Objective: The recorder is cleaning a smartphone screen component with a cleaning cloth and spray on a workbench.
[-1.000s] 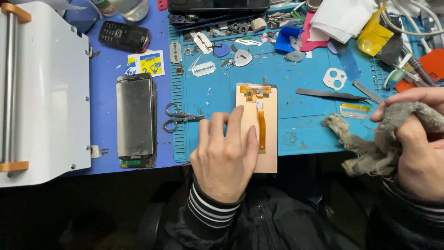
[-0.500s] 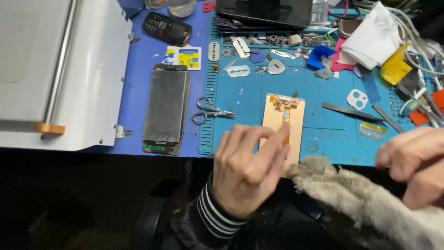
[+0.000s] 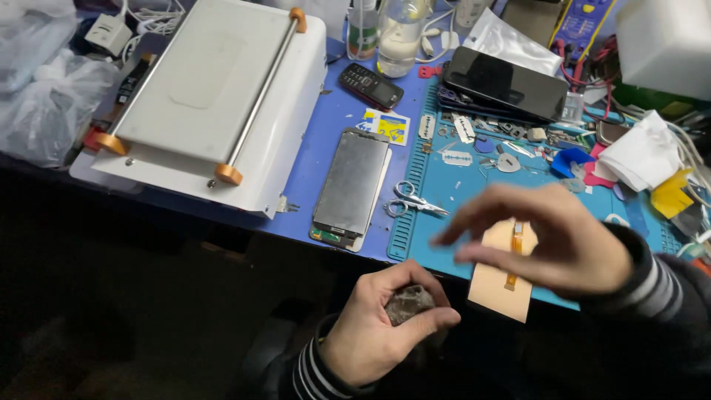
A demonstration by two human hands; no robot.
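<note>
Low in front of the table edge, my left hand (image 3: 378, 333) is closed around a bunched grey cloth (image 3: 409, 302). My right hand (image 3: 548, 241) is blurred, its fingers spread and holding nothing. It hovers just above a copper-backed screen panel (image 3: 500, 292) with an orange flex strip. That panel lies on the near edge of the blue work mat (image 3: 459, 185). A dark display panel (image 3: 352, 185) lies flat to the left, with small scissors (image 3: 411, 200) beside it.
A white flat machine with a metal bar (image 3: 207, 96) fills the table's left. Further back are a small keypad phone (image 3: 370, 85), a black smartphone (image 3: 507, 83), a clear bottle (image 3: 400, 33), several small tools and picks, and white tissue (image 3: 641, 155) at right.
The view swung left and down. The grey cloth went from my right hand to my left, which left the copper panel. My right hand now hovers open over that panel.
</note>
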